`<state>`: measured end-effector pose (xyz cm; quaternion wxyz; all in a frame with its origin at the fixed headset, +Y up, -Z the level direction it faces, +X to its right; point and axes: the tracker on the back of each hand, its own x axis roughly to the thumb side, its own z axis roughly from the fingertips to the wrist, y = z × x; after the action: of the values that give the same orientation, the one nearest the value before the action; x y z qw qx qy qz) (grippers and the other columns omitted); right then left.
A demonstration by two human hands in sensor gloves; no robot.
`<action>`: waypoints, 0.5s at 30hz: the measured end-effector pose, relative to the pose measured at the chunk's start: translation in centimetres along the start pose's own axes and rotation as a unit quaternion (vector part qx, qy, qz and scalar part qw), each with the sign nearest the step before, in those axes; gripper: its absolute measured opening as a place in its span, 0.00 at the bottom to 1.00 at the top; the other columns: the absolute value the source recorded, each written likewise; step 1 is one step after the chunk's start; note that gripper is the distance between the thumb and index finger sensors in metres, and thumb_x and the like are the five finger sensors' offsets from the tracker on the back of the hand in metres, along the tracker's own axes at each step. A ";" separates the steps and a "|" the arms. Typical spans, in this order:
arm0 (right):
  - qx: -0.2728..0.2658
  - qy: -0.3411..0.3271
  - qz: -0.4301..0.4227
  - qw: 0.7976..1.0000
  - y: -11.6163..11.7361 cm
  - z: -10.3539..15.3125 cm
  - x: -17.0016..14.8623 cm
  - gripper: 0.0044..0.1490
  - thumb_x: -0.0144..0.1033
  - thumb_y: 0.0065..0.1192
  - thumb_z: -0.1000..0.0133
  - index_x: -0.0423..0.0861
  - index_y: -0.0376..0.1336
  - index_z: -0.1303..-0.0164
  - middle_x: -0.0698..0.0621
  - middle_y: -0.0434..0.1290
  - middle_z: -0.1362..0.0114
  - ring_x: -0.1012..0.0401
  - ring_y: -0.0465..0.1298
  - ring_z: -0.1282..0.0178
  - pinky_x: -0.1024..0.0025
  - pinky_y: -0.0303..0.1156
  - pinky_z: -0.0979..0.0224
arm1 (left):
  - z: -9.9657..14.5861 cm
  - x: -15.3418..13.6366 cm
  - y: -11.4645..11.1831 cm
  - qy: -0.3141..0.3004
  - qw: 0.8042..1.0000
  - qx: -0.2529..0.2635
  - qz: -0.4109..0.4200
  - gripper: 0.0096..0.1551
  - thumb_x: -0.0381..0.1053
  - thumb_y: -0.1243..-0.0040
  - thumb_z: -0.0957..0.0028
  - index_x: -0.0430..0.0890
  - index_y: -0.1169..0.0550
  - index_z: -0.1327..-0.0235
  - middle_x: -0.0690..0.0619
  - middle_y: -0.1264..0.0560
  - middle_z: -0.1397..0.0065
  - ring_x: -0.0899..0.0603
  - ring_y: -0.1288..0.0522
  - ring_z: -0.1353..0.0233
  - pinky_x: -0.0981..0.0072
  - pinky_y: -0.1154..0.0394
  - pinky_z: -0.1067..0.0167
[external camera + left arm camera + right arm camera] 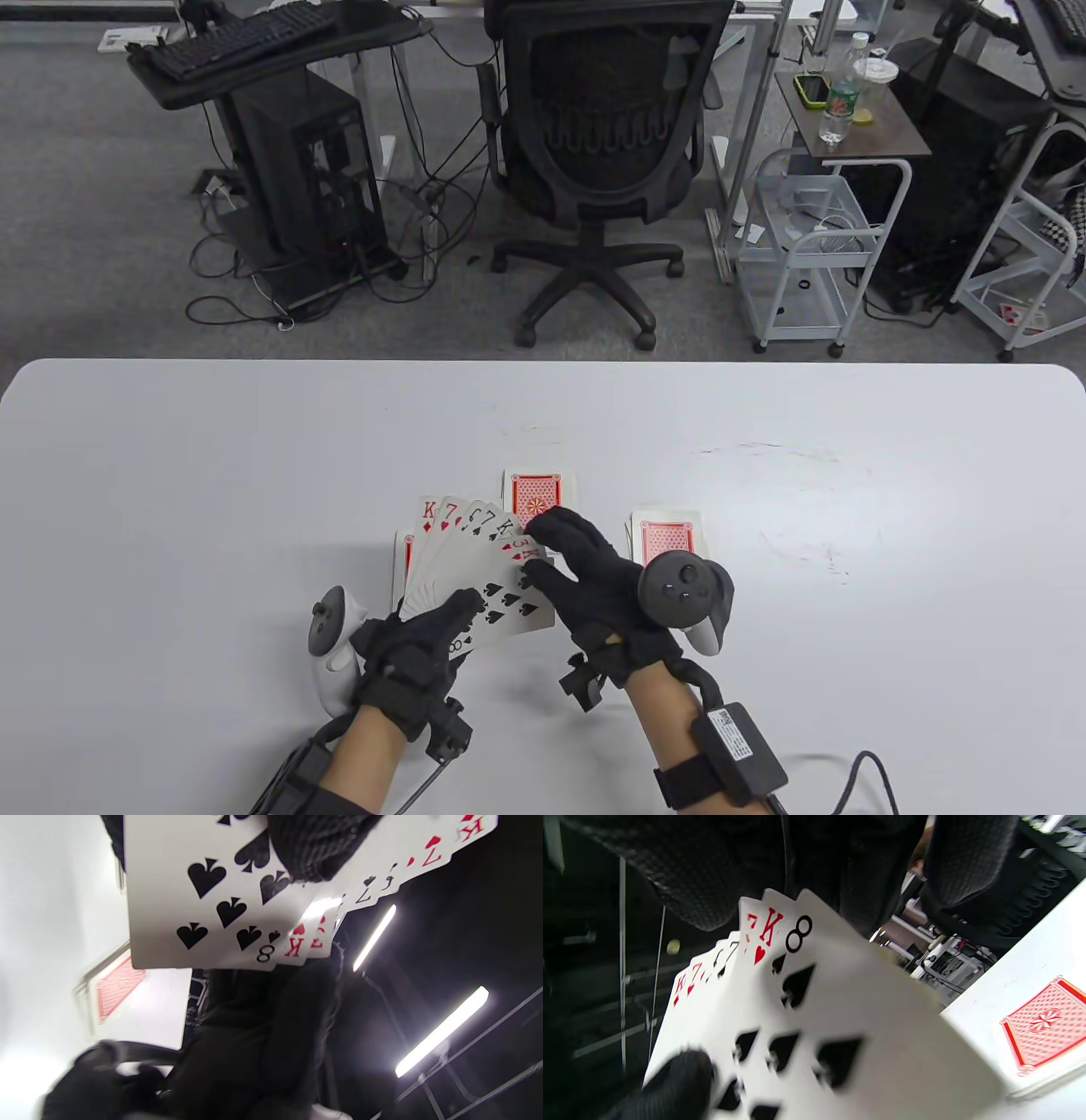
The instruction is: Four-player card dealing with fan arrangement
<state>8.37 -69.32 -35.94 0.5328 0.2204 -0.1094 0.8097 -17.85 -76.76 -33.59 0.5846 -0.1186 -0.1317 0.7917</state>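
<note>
Surface: white table (254, 441), bare and wide beyond and to both sides of the hands; its far edge lies well past them, with an office chair (598, 161) behind it.
Fan: face-up fan of cards (475, 569) held above the table between the two hands, eight of spades in front, red and black kings, sevens and a three spread behind.
Left hand: left hand (416, 654) grips the fan's lower end, thumb pressed on the eight's face.
Right hand: right hand (594, 586) touches the fan's right edge near the top corner with its fingertips (543, 531); fingers spread, how firmly they pinch cannot be told.
Piles: one face-down pile (539, 497) just beyond the right hand's fingers, a second pile (670, 535) right of that hand, a third pile (404, 556) mostly hidden behind the fan's left side.
Wrist views: left wrist view shows the eight (203, 899) from below with ceiling lights; right wrist view shows a red card back (1043, 1027) on the table beside the fan.
</note>
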 end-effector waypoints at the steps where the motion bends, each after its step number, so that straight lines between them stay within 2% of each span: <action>1: -0.010 0.012 -0.017 1.000 -0.1 0.0 0.1 0.27 0.44 0.69 0.40 0.46 0.66 0.34 0.40 0.67 0.26 0.41 0.75 0.30 0.35 0.66 0.33 | -0.1 0.0 -0.2 0.001 1.000 -0.008 -0.010 0.34 0.44 0.38 0.42 0.70 0.37 0.28 0.65 0.31 0.23 0.39 0.26 0.24 0.40 0.25 0.34; 3: -0.038 0.027 0.007 0.999 -0.4 0.0 0.5 0.24 0.41 0.70 0.41 0.44 0.69 0.39 0.41 0.71 0.30 0.43 0.79 0.34 0.37 0.68 0.34 | -0.1 0.0 -0.5 0.001 1.000 -0.016 -0.009 0.34 0.44 0.38 0.42 0.70 0.36 0.28 0.65 0.31 0.23 0.38 0.26 0.24 0.40 0.25 0.34; 6: -0.030 0.022 0.049 0.998 -0.6 0.0 0.8 0.24 0.40 0.68 0.40 0.42 0.67 0.38 0.40 0.73 0.33 0.44 0.81 0.36 0.37 0.69 0.35 | -0.2 0.0 -0.6 0.004 1.000 -0.020 -0.021 0.34 0.44 0.37 0.43 0.69 0.36 0.28 0.65 0.31 0.23 0.38 0.26 0.24 0.40 0.25 0.34; 11: -0.026 0.045 0.045 0.998 -0.9 -0.3 0.5 0.26 0.39 0.59 0.39 0.38 0.61 0.36 0.40 0.74 0.37 0.43 0.83 0.40 0.40 0.71 0.37 | -0.2 -0.1 -0.6 0.013 0.999 -0.022 -0.033 0.34 0.44 0.37 0.43 0.69 0.36 0.28 0.64 0.30 0.23 0.38 0.25 0.25 0.41 0.24 0.35; 15: -0.038 0.067 0.006 0.997 -2.1 -0.6 -0.2 0.26 0.38 0.58 0.40 0.40 0.60 0.35 0.43 0.75 0.41 0.47 0.85 0.46 0.42 0.73 0.39 | -0.3 0.1 -0.7 0.014 0.999 -0.029 -0.030 0.34 0.44 0.37 0.43 0.69 0.36 0.28 0.64 0.30 0.23 0.38 0.25 0.26 0.41 0.23 0.37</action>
<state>10.18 -68.40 -36.65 0.5420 0.1446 -0.1058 0.8211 -17.17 -76.45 -33.68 0.6063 -0.1424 -0.1501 0.7678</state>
